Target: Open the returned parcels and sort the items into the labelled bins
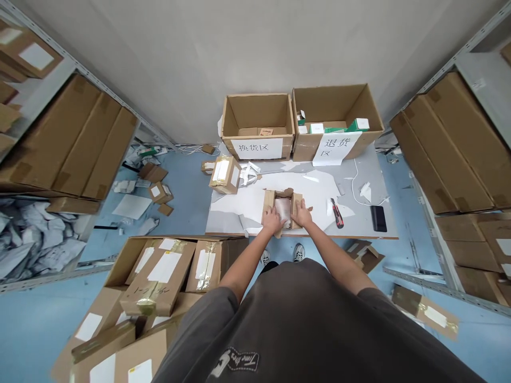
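Note:
A small opened cardboard box (297,205) stands at the table's front edge, its flaps folded outward and its top edge torn. Inside lies a pale item (282,206) that looks wrapped in clear plastic; its kind cannot be made out. My left hand (272,219) grips the box's left flap, with the thumb reaching toward the opening. On the other side, my right hand (302,214) holds the right flap. A red and black utility knife (337,214) lies to the right of the box, beyond my right hand.
Two large open cartons (255,149) with handwritten signs stand at the table's back, the right one holding green-and-white boxes. A taped parcel (225,174) sits at the left, a black phone (378,218) at the right. Stacked parcels (159,276) fill the floor at left; shelves flank both sides.

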The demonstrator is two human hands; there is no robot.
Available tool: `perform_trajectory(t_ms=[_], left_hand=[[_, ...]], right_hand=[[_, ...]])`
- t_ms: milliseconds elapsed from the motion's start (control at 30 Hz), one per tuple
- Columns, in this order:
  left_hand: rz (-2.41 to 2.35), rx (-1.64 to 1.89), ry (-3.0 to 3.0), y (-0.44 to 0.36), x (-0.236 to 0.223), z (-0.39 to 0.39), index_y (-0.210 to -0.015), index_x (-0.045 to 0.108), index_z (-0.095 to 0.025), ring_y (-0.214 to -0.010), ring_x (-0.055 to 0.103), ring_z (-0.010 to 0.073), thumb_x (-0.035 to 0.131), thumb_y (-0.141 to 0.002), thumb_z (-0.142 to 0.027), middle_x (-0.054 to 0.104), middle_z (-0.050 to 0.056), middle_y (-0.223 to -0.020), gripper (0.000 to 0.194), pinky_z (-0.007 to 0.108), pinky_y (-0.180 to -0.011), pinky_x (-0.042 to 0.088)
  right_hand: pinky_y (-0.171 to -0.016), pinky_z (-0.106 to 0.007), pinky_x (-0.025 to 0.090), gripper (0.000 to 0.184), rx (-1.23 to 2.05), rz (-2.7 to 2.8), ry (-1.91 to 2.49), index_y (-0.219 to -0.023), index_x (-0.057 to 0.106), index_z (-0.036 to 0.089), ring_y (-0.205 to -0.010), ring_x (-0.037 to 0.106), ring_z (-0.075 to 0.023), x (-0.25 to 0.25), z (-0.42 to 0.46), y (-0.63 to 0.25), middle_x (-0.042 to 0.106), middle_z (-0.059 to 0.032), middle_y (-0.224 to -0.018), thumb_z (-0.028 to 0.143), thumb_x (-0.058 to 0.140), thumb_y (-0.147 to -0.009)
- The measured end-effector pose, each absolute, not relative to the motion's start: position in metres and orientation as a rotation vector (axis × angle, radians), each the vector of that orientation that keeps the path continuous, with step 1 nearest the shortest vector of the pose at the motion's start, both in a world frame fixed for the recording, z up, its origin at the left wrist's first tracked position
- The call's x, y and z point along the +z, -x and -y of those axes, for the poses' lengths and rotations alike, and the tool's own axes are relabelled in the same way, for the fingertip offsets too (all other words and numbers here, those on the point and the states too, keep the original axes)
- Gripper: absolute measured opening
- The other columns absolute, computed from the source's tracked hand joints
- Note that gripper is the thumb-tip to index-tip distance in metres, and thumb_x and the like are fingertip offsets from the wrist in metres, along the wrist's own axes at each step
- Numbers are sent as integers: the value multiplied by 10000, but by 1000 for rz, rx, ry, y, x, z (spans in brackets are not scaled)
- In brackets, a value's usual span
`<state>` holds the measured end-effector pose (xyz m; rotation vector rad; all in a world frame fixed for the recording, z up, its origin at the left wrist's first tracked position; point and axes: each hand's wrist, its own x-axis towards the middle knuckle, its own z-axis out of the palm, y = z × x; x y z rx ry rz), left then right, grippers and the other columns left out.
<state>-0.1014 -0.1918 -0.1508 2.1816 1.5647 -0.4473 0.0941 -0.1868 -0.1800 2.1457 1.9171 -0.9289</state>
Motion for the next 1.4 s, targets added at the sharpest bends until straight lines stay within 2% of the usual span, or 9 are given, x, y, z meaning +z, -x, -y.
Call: perform_trajectory(t_ms=[100, 200, 300, 767, 900, 1000, 1100, 1200, 1400], left_hand=[[-1620, -430, -2170, 95, -150, 189, -1491, 694, -148, -1578, 326, 446, 546, -1021, -500, 516, 212, -1670, 606, 599, -1249, 326], [-1646, -348, -2175, 106, -153, 189, -1498, 681, -162, -1620, 267, 442, 603, -968, -402, 522, 193, -1669, 587, 609, -1258, 316], [-1679, -264, -2128, 130, -158, 193, -1529, 657, -194, -1676, 182, 426, 586, -945, -276, 476, 142, -1722, 594, 605, -1288, 280], [-1912, -135, -1762, 264, -165, 179, -1514, 677, -296, -1724, 59, 353, 474, -974, -154, 377, 24, -1798, 593, 668, -1366, 117], [-1945, -84, -1642, 276, -166, 176, -1483, 697, -212, -1696, 197, 352, 448, -1024, -177, 483, 113, -1726, 524, 557, -1372, 206], [-1992, -58, -1459, 262, -170, 160, -1503, 655, -132, -1577, 453, 342, 513, -1047, -238, 624, 220, -1565, 490, 466, -1306, 350], [-2011, -69, -1335, 242, -180, 138, -1587, 533, -47, -1442, 613, 357, 722, -966, -337, 648, 293, -1505, 711, 395, -1182, 478], [-2059, -58, -1195, 229, -195, 122, -1674, 372, 7, -1480, 591, 364, 811, -908, -422, 544, 335, -1606, 981, 359, -1160, 489], [-2120, -80, -968, 229, -229, 112, -1711, 330, -38, -1498, 581, 355, 829, -866, -466, 532, 301, -1636, 1070, 371, -1149, 515]], right_hand=[[-1237, -476, 445, 977, -1124, -1962, -2196, -1783, 175, 132, -1571, 479, -391, -195, 187, -97, 7, -243, -1847, 381, 638, -960], [-1327, -478, 320, 1002, -1318, -2058, -2235, -1778, 177, 105, -1704, 212, -332, -211, 186, -95, 101, -236, -1843, 360, 641, -928], [-1363, -513, 225, 1042, -1502, -2134, -2212, -1784, 155, 107, -1723, 118, -313, -225, 179, -81, 135, -225, -1841, 383, 655, -913], [-1365, -545, 233, 1056, -1571, -2268, -1937, -1786, 142, 117, -1723, 118, -317, -230, 112, 57, 129, -174, -1852, 301, 637, -872], [-1345, -531, 305, 1038, -1454, -2262, -1924, -1787, 166, 133, -1713, 169, -332, -226, 112, 83, 110, -168, -1857, 287, 639, -876], [-1333, -520, 337, 1025, -1407, -2239, -1920, -1785, 184, 138, -1694, 241, -346, -224, 112, 86, 117, -181, -1854, 294, 649, -885], [-1337, -506, 334, 1007, -1416, -2239, -1902, -1780, 212, 152, -1680, 286, -351, -223, 111, 82, 128, -178, -1852, 316, 667, -897], [-1341, -496, 334, 992, -1410, -2240, -1901, -1782, 222, 188, -1670, 312, -349, -227, 111, 77, 127, -156, -1856, 348, 679, -916], [-1354, -526, 302, 992, -1500, -2248, -1888, -1783, 222, 206, -1692, 253, -342, -235, 114, 75, 159, -151, -1851, 358, 690, -922]])
